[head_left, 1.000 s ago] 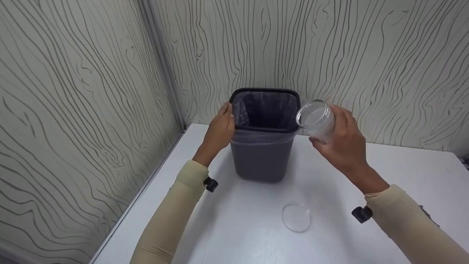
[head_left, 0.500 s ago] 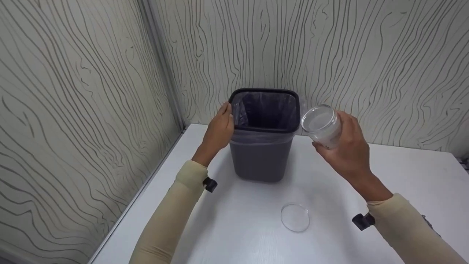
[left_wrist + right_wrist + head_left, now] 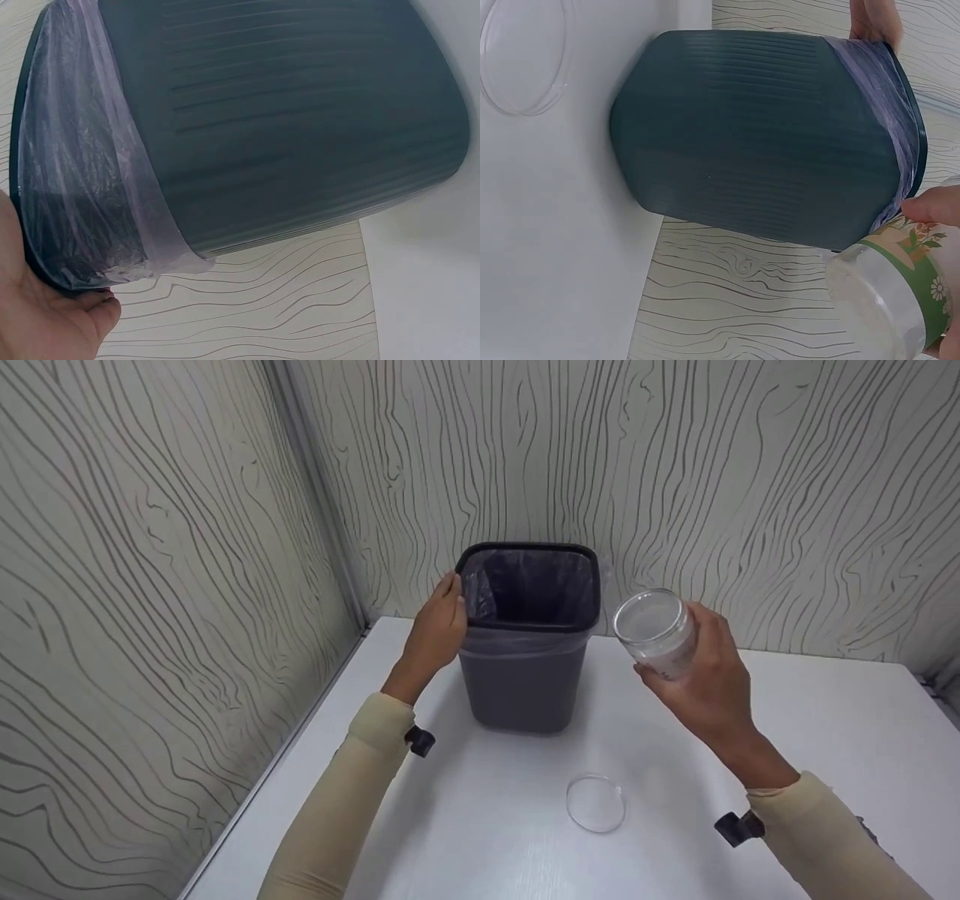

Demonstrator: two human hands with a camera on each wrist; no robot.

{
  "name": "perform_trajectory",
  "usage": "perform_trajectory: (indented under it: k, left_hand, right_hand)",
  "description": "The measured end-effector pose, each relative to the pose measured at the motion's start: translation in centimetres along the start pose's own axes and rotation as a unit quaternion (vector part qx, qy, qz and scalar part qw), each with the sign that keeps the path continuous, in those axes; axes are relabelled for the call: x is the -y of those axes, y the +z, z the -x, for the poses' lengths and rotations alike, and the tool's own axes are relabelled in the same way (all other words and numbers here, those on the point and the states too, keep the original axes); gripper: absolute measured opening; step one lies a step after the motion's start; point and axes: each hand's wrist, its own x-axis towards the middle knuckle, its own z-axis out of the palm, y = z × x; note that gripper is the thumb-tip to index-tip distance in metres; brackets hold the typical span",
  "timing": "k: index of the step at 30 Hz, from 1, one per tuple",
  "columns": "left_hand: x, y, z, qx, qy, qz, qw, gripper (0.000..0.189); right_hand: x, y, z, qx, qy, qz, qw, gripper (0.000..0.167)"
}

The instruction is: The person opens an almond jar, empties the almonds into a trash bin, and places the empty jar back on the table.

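Observation:
A grey trash bin [image 3: 517, 682] with a black rim and a clear plastic liner [image 3: 82, 150] stands upright on the white table. My left hand [image 3: 437, 622] grips its rim at the left side. My right hand [image 3: 709, 675] holds a clear glass jar [image 3: 654, 622] just right of the bin, above the table. The jar is tilted, its uncovered mouth facing up and toward the bin. A green floral label [image 3: 922, 277] wraps its side in the right wrist view. My fingers hide part of the jar.
A clear round lid [image 3: 595, 804] lies flat on the table [image 3: 510, 825] in front of the bin. Walls with a wood-grain pattern [image 3: 675, 472] rise close behind the bin and along the left.
My right hand has drawn the jar back from the bin's right rim, lowering it and turning its mouth more upward. My left hand stays at the rim. The view has shifted slightly.

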Motion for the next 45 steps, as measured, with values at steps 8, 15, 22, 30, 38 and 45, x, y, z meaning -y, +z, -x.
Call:
perform_trajectory:
  k: [8, 15, 22, 30, 38, 45]
  left_hand:
    - [0.6, -0.8, 0.4, 0.006, -0.015, -0.003, 0.9999, 0.054]
    - [0.8, -0.8, 0.2, 0.002, -0.013, -0.003, 0.9999, 0.053]
    - [1.0, -0.8, 0.2, -0.002, -0.013, -0.002, 0.9999, 0.051]
    - [1.1, -0.8, 0.1, -0.008, -0.014, -0.007, 0.9998, 0.051]
    - [1.0, -1.0, 0.2, 0.0, -0.01, 0.003, 0.9999, 0.051]
    - [1.1, -1.0, 0.2, -0.004, -0.011, -0.012, 0.9999, 0.051]
  right_hand:
    - [0.6, 0.1, 0.7, 0.013, 0.013, -0.005, 0.9998, 0.095]
    - [0.7, 0.1, 1.6, 0.018, 0.017, -0.012, 0.9996, 0.094]
    - [0.5, 0.3, 2.3, 0.019, 0.021, -0.016, 0.9995, 0.096]
    - [0.2, 0.4, 2.7, 0.015, 0.02, -0.024, 0.9994, 0.099]
    - [0.0, 0.4, 3.1, 0.02, 0.03, -0.036, 0.9987, 0.103]
    - [0.1, 0.4, 3.6, 0.025, 0.04, -0.041, 0.9981, 0.1]
